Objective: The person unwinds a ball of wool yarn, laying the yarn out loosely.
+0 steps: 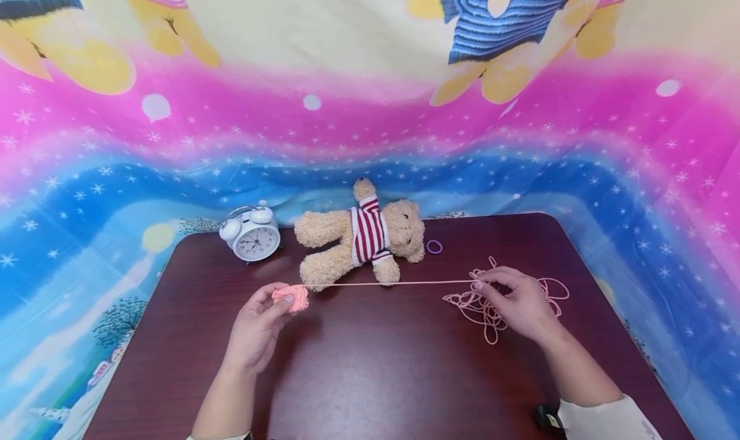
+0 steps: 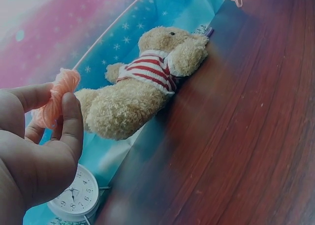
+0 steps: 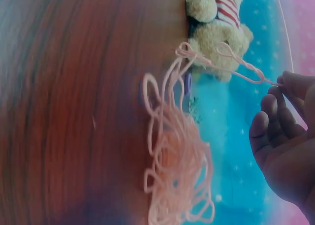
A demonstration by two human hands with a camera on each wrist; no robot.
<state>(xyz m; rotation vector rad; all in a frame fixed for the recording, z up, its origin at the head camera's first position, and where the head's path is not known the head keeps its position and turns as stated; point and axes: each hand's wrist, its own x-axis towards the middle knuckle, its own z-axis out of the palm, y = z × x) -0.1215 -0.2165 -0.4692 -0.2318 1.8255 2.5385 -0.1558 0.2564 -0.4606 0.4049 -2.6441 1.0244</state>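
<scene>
My left hand (image 1: 257,327) holds a small wound bundle of pink yarn (image 1: 293,298) between thumb and fingers, raised above the table. From it a taut strand (image 1: 376,284) runs sideways to my right hand (image 1: 517,302), which pinches the strand between thumb and forefinger. Below and around the right hand lies a loose tangle of the same yarn (image 1: 490,318), its loops spread on the wood. In the right wrist view, a looped, twisted length (image 3: 251,70) trails from the pinching fingertips toward the loose yarn heap (image 3: 179,161).
A teddy bear (image 1: 369,234) in a red-and-white striped shirt lies behind the strand. To its left stands a white alarm clock (image 1: 256,242); by its head is a purple ring (image 1: 434,246). A patterned cloth (image 1: 358,132) hangs behind the dark wooden table (image 1: 370,376).
</scene>
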